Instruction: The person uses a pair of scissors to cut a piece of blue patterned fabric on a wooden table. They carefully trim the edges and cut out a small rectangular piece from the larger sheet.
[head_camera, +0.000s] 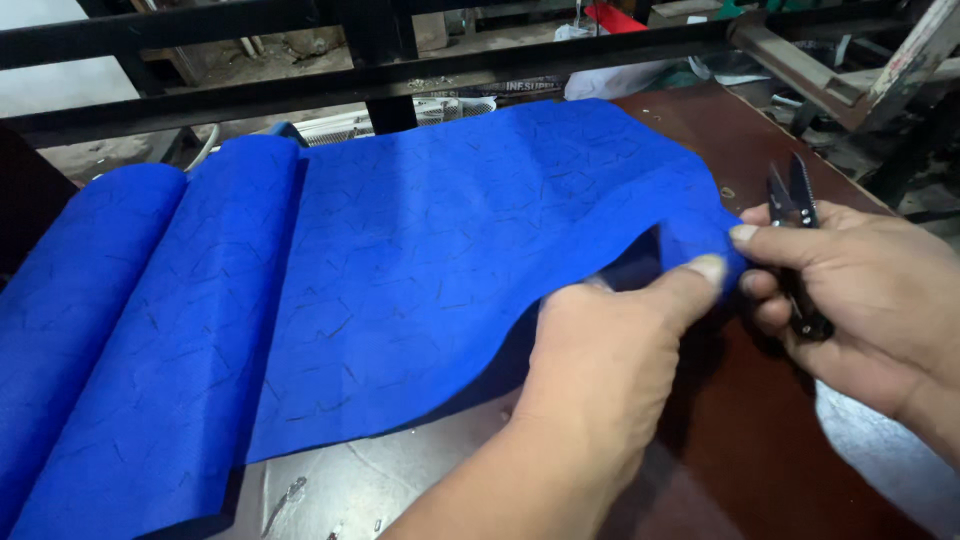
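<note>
Blue fabric (400, 280), pinched at its corner between left hand (600, 360) and right hand (860, 290) fingertips, could be nicked by the black thread snips (795, 240) gripped just behind those fingers.

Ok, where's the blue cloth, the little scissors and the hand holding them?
blue cloth (400, 270), head view, on its flat middle.
thread snips (790, 195), head view, on the black blades above the fingers.
right hand (860, 290), head view, on the back of the hand.
</note>
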